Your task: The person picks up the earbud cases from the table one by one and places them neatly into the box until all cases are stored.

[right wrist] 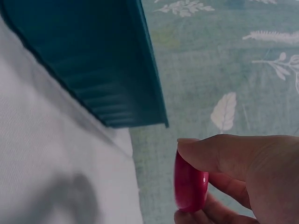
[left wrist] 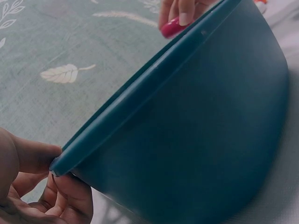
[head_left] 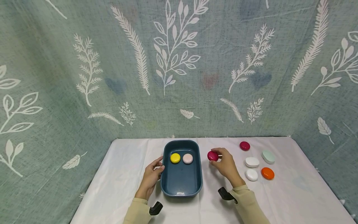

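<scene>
Right grip (right wrist: pixel 257 177) has the red disc (right wrist: pixel 187 184) pinched by its edges, thumb on one side, fingers opposite. Disc glossy, seen nearly edge-on, small highlight on the side toward the palm. Dark teal bin (right wrist: pixel 93 60) to the left of the grip, wall and rim facing it, faint horizontal bands on the wall. Disc and bin apart, disc to the right of the rim. Bin stands on white-covered tabletop (right wrist: pixel 42 126); soft shadow (right wrist: pixel 70 200) on the cloth. Far side: grey-green backdrop (right wrist: pixel 187 88), white leaf (right wrist: pixel 225 112) and sprigs (right wrist: pixel 184 8).
</scene>
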A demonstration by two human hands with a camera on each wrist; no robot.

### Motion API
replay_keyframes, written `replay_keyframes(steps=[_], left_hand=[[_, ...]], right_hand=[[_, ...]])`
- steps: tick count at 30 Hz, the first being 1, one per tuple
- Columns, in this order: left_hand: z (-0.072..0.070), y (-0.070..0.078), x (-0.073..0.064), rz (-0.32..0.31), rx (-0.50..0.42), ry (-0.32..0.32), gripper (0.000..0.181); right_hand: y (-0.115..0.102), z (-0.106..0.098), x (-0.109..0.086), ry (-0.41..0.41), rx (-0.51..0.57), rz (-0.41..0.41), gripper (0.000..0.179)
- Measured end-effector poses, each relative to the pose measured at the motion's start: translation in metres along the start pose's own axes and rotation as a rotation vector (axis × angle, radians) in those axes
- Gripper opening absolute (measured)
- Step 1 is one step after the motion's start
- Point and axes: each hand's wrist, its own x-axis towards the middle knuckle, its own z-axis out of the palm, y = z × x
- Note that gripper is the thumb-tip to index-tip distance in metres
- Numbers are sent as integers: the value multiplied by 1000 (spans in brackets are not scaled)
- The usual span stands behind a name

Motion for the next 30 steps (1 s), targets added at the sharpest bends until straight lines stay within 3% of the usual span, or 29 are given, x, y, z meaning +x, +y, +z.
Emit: replay_keyframes(steps=[30], left_hand=[[0,-1,-1,1,-16,-5,51]], right_hand=[[-34,29,3,-61,82,-37,46]])
